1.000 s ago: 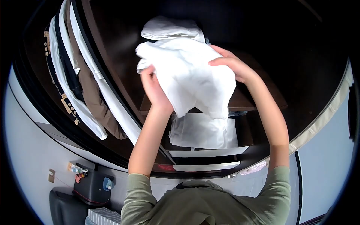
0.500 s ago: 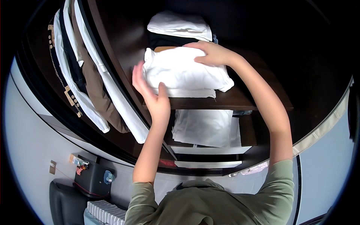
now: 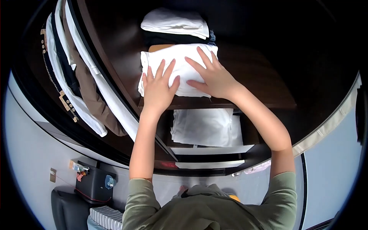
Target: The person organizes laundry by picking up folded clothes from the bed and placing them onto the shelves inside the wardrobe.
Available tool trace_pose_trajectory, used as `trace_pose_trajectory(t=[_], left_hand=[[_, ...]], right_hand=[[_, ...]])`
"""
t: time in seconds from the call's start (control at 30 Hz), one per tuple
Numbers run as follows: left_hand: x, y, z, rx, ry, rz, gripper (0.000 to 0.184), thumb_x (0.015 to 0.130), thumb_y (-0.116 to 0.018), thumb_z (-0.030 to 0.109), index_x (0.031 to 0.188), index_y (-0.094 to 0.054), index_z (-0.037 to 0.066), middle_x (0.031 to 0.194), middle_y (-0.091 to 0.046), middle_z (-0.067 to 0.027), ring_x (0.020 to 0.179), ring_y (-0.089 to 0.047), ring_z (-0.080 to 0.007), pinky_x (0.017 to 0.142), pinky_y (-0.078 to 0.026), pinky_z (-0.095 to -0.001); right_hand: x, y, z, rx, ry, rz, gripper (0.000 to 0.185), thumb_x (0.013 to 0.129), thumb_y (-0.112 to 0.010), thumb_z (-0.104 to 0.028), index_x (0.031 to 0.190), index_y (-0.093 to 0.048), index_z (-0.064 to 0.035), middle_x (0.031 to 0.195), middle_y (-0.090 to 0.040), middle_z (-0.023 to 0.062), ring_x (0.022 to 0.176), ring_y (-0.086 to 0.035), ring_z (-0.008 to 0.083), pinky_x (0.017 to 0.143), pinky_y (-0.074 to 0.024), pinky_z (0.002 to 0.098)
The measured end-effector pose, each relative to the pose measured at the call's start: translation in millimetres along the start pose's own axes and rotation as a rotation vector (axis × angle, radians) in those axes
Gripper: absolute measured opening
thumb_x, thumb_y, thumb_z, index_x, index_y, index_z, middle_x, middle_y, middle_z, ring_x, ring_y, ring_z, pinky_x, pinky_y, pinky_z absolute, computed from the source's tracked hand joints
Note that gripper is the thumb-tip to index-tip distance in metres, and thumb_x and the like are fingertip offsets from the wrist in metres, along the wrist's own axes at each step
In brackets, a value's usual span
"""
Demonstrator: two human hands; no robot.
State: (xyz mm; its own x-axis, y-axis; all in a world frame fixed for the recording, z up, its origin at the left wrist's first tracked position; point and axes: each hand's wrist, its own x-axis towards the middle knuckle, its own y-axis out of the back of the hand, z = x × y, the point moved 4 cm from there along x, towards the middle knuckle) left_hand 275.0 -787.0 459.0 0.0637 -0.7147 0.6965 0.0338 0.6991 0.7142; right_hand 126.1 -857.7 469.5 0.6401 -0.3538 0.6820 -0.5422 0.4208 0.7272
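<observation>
Both my left grip (image 3: 155,92) and right grip (image 3: 221,81) lie, fingers apart, atop white cloth (image 3: 181,53), long axis along shelf's front edge (image 3: 268,105).

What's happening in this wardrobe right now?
A person has both the left hand and the right hand spread flat on a folded white garment on a dark shelf. More folded clothes lie behind it, and others sit below. Garments hang at the left.
</observation>
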Motion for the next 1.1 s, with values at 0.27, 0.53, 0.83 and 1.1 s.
trace_pose_trajectory(t=[0.27,0.53,0.83,1.1], left_hand=[[-29,15,-3,-0.121,-0.072,0.063,0.043,0.084,-0.052,0.029,0.126,-0.045,0.020,0.132,-0.040,-0.0131,0.122,-0.033,-0.0390,0.102,-0.022,-0.0473],[-85,37,13,-0.460,-0.407,-0.042,0.037,0.077,-0.059,0.016,0.114,-0.055,0.014,0.123,-0.047,-0.0064,0.121,-0.035,-0.0318,0.103,-0.019,-0.0513],[-134,38,13,-1.197,-0.531,-0.266,0.032,0.074,-0.055,-0.002,0.105,-0.058,0.004,0.110,-0.057,-0.0101,0.106,-0.051,-0.0279,0.092,-0.038,-0.0370],[-183,30,58,-1.474,-0.681,-0.447,0.027,0.075,-0.053,-0.006,0.100,-0.059,0.000,0.103,-0.059,-0.0125,0.098,-0.056,-0.0263,0.085,-0.043,-0.0332]], right_hand=[[-40,17,-27,-0.090,-0.195,0.047,0.053,0.083,-0.053,-0.041,0.128,-0.041,-0.0188,0.133,-0.034,0.0197,0.121,-0.032,0.0444,0.100,-0.0263,0.0499],[-88,43,-94,0.313,-0.265,0.096,0.047,0.080,-0.056,-0.024,0.125,-0.045,-0.0142,0.129,-0.041,0.0152,0.123,-0.033,0.0350,0.102,-0.0256,0.0460],[-145,18,-160,0.970,-0.647,0.338,0.041,0.081,-0.053,-0.005,0.122,-0.046,-0.0047,0.121,-0.049,0.0098,0.108,-0.050,0.0199,0.093,-0.0380,0.0326],[-242,31,-211,0.943,-1.030,0.582,0.041,0.084,-0.049,-0.002,0.124,-0.042,-0.0027,0.119,-0.049,0.0084,0.106,-0.050,0.0164,0.091,-0.0387,0.0301]])
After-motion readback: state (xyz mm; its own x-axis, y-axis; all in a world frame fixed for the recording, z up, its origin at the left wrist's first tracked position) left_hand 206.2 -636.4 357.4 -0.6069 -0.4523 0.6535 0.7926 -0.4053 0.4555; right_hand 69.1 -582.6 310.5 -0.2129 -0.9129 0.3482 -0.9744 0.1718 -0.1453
